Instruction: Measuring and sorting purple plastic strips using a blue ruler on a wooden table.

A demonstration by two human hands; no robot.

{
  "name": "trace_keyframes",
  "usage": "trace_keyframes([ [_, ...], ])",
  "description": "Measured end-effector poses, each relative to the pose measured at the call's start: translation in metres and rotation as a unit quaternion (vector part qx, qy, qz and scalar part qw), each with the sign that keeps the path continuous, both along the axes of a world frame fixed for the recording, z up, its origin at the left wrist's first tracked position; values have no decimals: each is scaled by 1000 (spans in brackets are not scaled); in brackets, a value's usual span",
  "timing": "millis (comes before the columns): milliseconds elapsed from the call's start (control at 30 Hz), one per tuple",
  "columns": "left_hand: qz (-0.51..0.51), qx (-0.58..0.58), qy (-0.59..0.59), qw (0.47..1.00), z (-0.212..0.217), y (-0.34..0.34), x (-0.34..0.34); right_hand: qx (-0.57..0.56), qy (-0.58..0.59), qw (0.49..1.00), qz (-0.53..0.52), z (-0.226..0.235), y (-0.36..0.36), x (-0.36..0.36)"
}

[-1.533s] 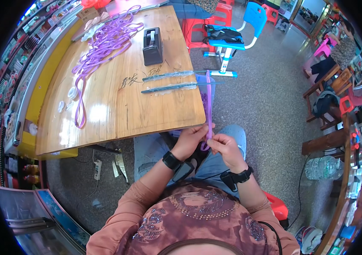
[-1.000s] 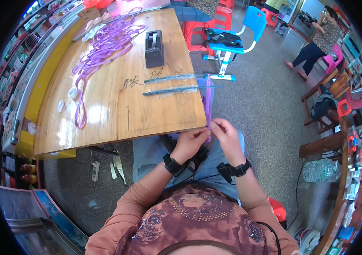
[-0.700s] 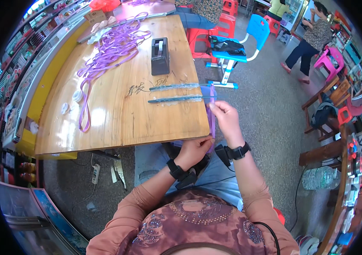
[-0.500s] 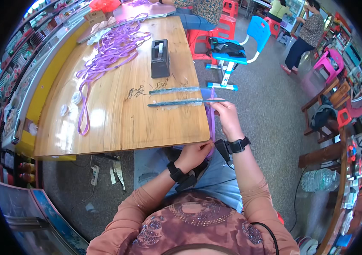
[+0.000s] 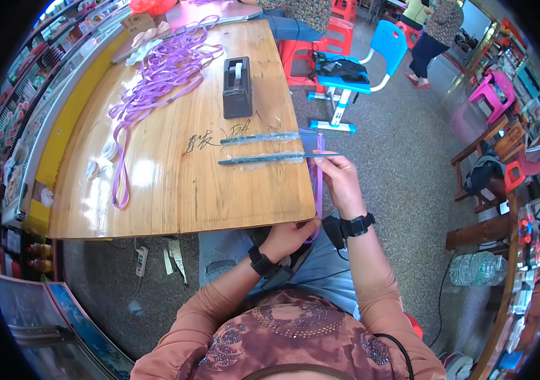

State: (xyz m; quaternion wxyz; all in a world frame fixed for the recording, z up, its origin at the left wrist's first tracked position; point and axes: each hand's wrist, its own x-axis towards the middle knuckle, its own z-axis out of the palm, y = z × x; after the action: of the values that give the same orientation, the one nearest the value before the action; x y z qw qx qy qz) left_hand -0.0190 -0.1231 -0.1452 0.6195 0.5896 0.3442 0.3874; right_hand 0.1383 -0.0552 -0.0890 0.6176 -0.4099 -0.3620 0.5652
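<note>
A narrow purple ribbon (image 5: 319, 196) stretches along the table's right edge between my hands. My right hand (image 5: 343, 183) is closed, thumb and fingertips pinching the ribbon close to the tip of the nearer rod. Just under the table's front corner, my left hand (image 5: 290, 239) is closed on the ribbon's lower part; its fingertips are partly hidden. Two thin dark rods, a nearer rod (image 5: 244, 160) and a farther rod (image 5: 241, 139), are fixed to the tabletop with clear tape and jut past its right edge. The ribbon also passes by the farther rod's end.
On the wooden table (image 5: 232, 196) lie a heap of purple ribbon (image 5: 162, 76), a black tape dispenser (image 5: 237, 88) and white tape rolls (image 5: 109, 150). A blue chair (image 5: 387, 47) stands beyond. People are at the back. Shelves line the left; a plastic bottle (image 5: 473, 269) is at right.
My right hand has shifted slightly down and right, its fingers now at the ribbon beside the nearer rod. The view has shifted a little. The standing person in the background has moved left.
</note>
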Motion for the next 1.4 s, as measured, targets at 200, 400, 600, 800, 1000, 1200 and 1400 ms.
trace_keyframes([
  [200,13,-5,-1,1000,5,-1,1,15,-96,994,-55,4,-4,-7],
  [400,31,38,45,998,5,-1,0,19,-89,992,-90,7,5,-13],
  [600,39,51,69,996,-1,0,0,13,-33,993,-113,5,10,-16],
  [800,2,17,32,999,-2,1,-1,-19,5,999,-47,11,8,-7],
  [1000,8,-29,-16,999,2,-2,1,-22,-67,998,-5,5,-3,4],
  [1200,29,-20,-12,999,5,-1,2,-10,-103,994,-27,3,-12,2],
  [1400,-155,24,99,983,26,-12,-16,-8,-108,993,-39,10,-12,2],
])
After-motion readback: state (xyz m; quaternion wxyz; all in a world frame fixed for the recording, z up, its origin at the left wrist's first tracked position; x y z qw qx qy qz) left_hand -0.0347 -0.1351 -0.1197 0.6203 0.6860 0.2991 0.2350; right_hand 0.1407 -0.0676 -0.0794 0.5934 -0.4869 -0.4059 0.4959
